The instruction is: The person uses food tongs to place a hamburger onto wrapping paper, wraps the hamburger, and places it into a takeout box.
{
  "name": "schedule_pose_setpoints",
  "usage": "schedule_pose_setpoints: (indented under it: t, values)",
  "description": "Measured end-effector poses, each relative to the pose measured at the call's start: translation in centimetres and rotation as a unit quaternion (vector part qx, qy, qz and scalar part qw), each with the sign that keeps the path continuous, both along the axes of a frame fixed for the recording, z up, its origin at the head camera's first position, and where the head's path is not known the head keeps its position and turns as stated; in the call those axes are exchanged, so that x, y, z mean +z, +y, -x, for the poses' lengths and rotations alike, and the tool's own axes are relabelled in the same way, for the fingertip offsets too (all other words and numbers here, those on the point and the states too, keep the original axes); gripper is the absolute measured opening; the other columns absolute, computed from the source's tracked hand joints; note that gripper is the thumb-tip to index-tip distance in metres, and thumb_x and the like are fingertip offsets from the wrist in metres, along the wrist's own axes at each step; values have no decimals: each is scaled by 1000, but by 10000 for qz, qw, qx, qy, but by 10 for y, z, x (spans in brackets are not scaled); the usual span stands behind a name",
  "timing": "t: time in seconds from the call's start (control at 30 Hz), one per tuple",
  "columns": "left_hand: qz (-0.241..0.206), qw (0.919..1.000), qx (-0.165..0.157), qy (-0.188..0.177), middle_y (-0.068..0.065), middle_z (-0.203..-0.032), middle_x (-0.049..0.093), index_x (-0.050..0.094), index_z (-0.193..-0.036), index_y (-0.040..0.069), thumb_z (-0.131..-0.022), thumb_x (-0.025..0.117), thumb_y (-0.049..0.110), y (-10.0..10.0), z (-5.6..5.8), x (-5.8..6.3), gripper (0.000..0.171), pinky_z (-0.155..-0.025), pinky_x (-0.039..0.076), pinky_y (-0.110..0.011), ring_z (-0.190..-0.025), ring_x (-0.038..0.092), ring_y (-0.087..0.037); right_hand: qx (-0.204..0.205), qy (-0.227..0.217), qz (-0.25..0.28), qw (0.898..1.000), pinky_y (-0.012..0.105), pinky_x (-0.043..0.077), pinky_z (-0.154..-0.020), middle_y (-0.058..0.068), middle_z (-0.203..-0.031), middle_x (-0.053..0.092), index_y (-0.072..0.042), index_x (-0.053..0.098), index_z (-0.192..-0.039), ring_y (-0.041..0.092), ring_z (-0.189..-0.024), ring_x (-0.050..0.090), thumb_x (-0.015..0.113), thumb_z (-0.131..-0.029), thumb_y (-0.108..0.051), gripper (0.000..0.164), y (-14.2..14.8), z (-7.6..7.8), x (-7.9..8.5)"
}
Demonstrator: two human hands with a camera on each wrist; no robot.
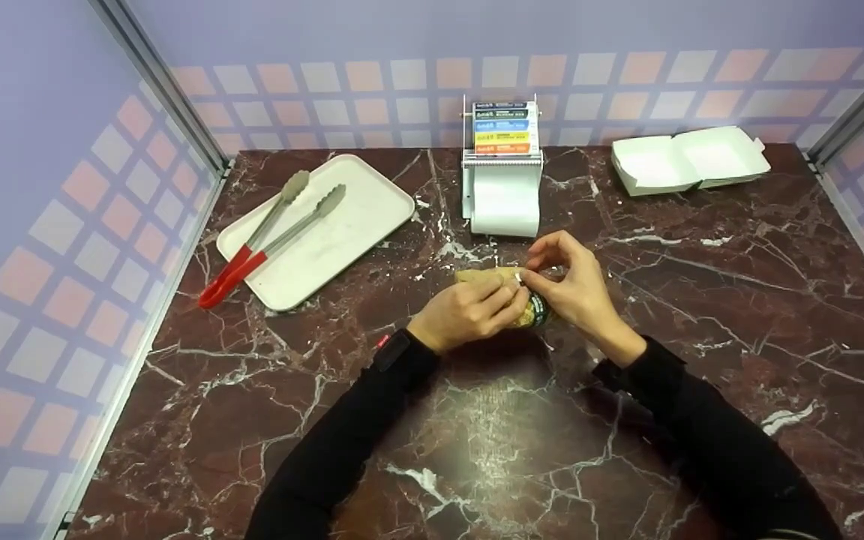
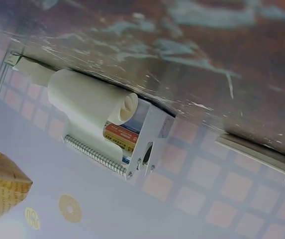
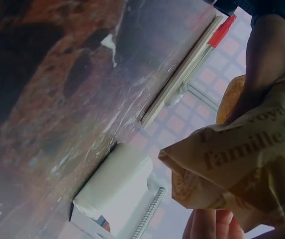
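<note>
Black sleeves (image 1: 338, 442) lie nearest the head camera, reaching forward over a dark marbled table (image 1: 492, 465). At their ends I observe two bare hands meeting at a paper-wrapped bundle (image 3: 241, 154), located mid-table; the right wrist view shows brown lettering on its wrapper. Left hand (image 1: 469, 311): fingers curled over the bundle, gripping it from the left. Right hand (image 1: 574, 285): thumb and forefinger together, pinching a small white piece (image 1: 518, 277) at the bundle's far right edge; whether its other fingers also touch the paper, I cannot tell. Directly beyond the bundle, a white stand (image 1: 467, 202) carries a white roll (image 1: 507, 206) in front and a row of coloured boxes (image 1: 503, 137) above. To the left, tongs (image 1: 233, 277) with red handles lie across a cream tray (image 1: 327, 259), handle ends overhanging its rim. At far right, I note an open white box (image 1: 724, 157), near the back wall.
</note>
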State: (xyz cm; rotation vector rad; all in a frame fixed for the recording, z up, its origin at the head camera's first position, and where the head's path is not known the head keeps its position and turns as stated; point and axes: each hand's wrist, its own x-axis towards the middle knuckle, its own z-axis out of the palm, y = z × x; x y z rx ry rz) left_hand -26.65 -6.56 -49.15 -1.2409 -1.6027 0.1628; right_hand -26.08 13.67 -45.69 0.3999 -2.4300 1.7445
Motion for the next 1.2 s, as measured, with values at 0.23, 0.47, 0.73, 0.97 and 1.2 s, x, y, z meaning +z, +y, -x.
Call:
schedule_pose_setpoints:
  t: [0.23, 0.47, 0.73, 0.97, 1.2]
  values:
    - [141, 9999, -29, -57, -5, -100, 72, 72, -110, 4, -93, 66, 1, -1, -4, -2, 18, -95, 58, -23, -94, 69, -15, -74, -90, -111, 9999, 14, 55, -70, 18, -91, 69, 2, 69, -99, 12, -81, 63, 81, -84, 1, 19, -1, 1, -3]
    - [-126, 9998, 97, -94, -5, -100, 75, 73, -109, 3, -95, 66, -2, -5, 3, 0, 17, -92, 59, -21, -91, 71, -13, 655, 409, -262, 9967, 20, 58, -85, 16, -109, 72, 3, 72, -107, 10, -96, 65, 76, -92, -5, 17, 6, 7, -6]
    - [-622, 9969, 433, -207, -5, -97, 76, 71, -109, 4, -91, 71, -1, -16, 9, 5, 18, -83, 62, -22, -87, 72, -16, 1991, 1538, -1475, 9565, 37, 50, -110, 9, -139, 65, -7, 69, -132, 25, -127, 61, 88, -81, -22, 56, 25, 11, -5]
    - [-393, 9978, 457, -271, -5, -100, 74, 69, -111, 4, -93, 68, -2, -16, 6, 5, 19, -86, 61, -22, -91, 71, -17, 2092, 1602, -1557, 9520, 46, 50, -110, 15, -136, 64, -5, 69, -133, 32, -126, 61, 95, -71, -23, 69, 28, 15, -7]
    - [-338, 9980, 456, -287, -4, -101, 74, 68, -110, 4, -97, 62, -2, -15, 6, 4, 16, -84, 62, -22, -91, 71, -16, 2261, 1311, -1631, 9514, 55, 47, -113, 17, -140, 60, -7, 66, -137, 35, -129, 57, 95, -71, -25, 75, 28, 19, -12]
